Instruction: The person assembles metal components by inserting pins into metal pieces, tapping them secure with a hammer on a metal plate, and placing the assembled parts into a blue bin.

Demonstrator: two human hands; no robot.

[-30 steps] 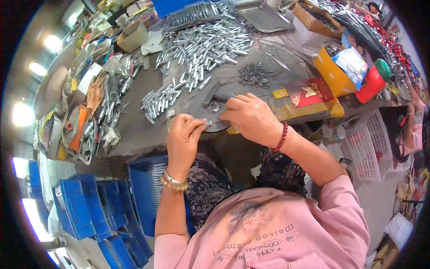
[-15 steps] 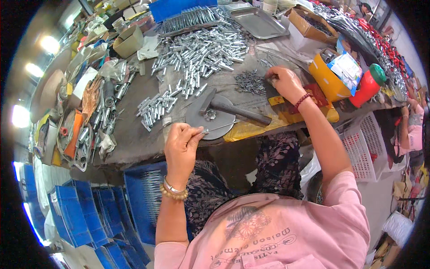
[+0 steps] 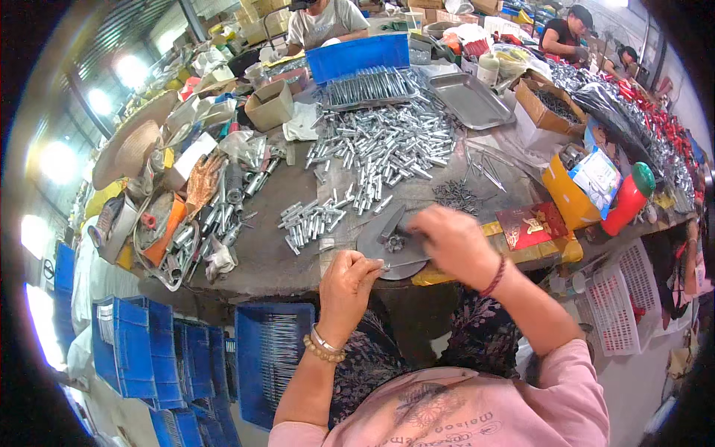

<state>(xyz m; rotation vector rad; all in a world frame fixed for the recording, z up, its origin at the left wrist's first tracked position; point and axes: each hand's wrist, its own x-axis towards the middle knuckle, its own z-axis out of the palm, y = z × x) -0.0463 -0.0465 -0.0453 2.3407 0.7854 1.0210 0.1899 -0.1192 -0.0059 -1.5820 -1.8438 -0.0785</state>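
Note:
My left hand is pinched round one end of a thin metal rod, which lies across the front of a dark round metal plate. My right hand, slightly blurred, is over the right part of the plate with its fingers curled. Beside its fingertips shows the head of a hammer; the handle is hidden behind the hand. What the right fingers hold is also hidden. Just beyond that hand is a heap of small dark pins. Silver metal tubes lie beyond my left hand.
A large heap of silver tubes fills the middle. Farther back are a blue bin and a steel tray. A yellow container and red bottle stand right, tools left. Below is a blue crate of rods.
My right hand has moved from beside the dark pins toward me and left, over the hammer and plate. My left hand still pinches the rod. The whole view has shifted, showing more background.

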